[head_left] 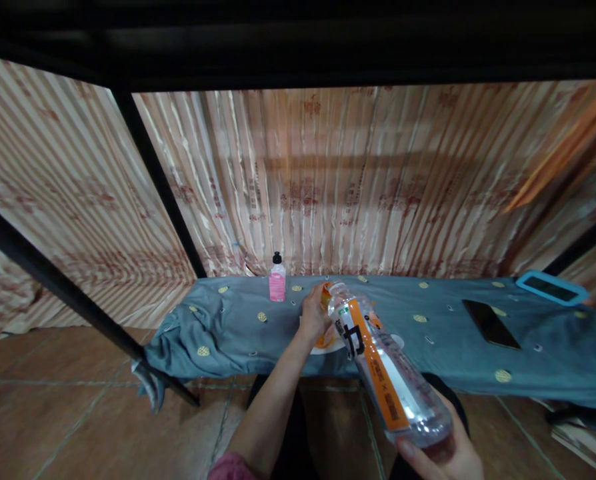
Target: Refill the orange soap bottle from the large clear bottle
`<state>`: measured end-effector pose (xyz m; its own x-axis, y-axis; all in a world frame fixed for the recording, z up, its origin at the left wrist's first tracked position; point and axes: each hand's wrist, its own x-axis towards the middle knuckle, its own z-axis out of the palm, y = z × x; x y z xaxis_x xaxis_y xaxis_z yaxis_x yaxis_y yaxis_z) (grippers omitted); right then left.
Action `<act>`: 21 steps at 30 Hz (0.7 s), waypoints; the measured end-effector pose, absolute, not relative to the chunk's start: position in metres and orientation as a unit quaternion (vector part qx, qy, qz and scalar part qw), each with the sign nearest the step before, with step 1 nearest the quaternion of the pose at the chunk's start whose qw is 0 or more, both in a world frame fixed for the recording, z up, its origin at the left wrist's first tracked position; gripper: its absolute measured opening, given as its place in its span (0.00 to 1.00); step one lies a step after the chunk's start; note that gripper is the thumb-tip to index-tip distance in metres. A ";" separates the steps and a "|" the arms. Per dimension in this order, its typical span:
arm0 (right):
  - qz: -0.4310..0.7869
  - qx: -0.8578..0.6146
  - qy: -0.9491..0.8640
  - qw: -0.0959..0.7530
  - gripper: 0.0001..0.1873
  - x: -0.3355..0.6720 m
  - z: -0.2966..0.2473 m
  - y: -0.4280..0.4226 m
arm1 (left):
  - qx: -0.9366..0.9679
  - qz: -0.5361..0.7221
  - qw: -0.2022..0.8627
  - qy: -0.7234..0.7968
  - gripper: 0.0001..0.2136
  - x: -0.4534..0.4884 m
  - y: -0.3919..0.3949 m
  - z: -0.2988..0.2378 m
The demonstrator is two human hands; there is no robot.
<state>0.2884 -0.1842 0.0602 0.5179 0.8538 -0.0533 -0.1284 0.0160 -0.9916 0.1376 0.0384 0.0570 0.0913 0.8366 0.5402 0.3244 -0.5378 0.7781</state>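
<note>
My right hand grips the base of a clear plastic bottle with an orange and white label, tilted so its neck points away toward the bed. My left hand reaches forward and closes around the bottle's top, where the cap is hidden by the fingers. Beneath the bottle's neck a small white and orange dish-like thing lies on the teal sheet; I cannot make out what it is.
A small pink bottle with a black cap stands at the back of the bed. A dark phone and a blue-framed tablet lie to the right. Striped curtains hang behind. Black bed-frame posts cross the left. Brown tiled floor below.
</note>
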 end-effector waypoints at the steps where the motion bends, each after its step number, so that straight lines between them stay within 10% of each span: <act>1: 0.381 -0.591 -0.310 0.640 0.45 0.288 0.060 -0.184 | 0.699 0.529 0.245 0.414 0.15 0.137 0.039 0.058; 21: 0.357 -0.586 -0.329 0.649 0.44 0.286 0.060 -0.179 | 0.700 0.518 0.248 0.423 0.11 0.132 0.051 0.067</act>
